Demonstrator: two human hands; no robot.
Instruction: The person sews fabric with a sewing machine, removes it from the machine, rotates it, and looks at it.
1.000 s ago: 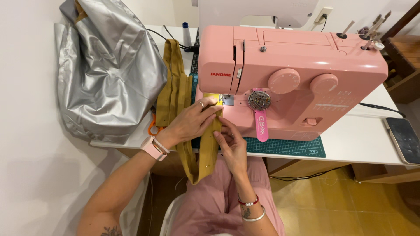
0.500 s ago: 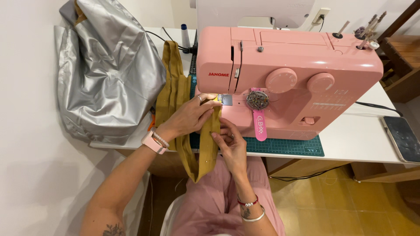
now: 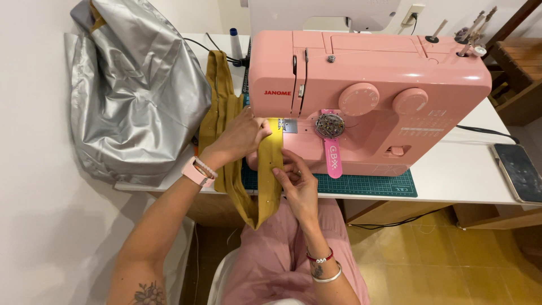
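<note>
Only the head camera here, looking straight down at the sewing spot.

The mustard fabric strip (image 3: 270, 169) is the thing being worked. Its long axis runs from the person's lap up and away, straight into the pink sewing machine (image 3: 367, 96), with the far end right under the needle area. A second run of the same fabric loops back along the left side of the machine and drapes over the table edge, so it's really one long band folded around.

The left hand (image 3: 240, 135) sits on the far end, closest to the needle, fingers curled down and pressing the strip flat just left of the presser foot. The right hand (image 3: 299, 186) is nearer the body, fingertips pinched together on the strip's right edge, just in front of the machine's base. So the fabric lies between the two hands, and the left one is the nearer to the needle. There look to be small pins along the strip, though they're tiny.

Containers: the only one I'd count is the big silver bag (image 3: 135, 96) slumped on the left of the table (image 3: 451, 181); something mustard-coloured peeks out the top, the rest is hidden. A round pin holder (image 3: 330, 125) is stuck to the machine front, full of pins. A green cutting mat (image 3: 361, 183) lies under the machine, and a phone (image 3: 519, 172) lies far right.
</note>
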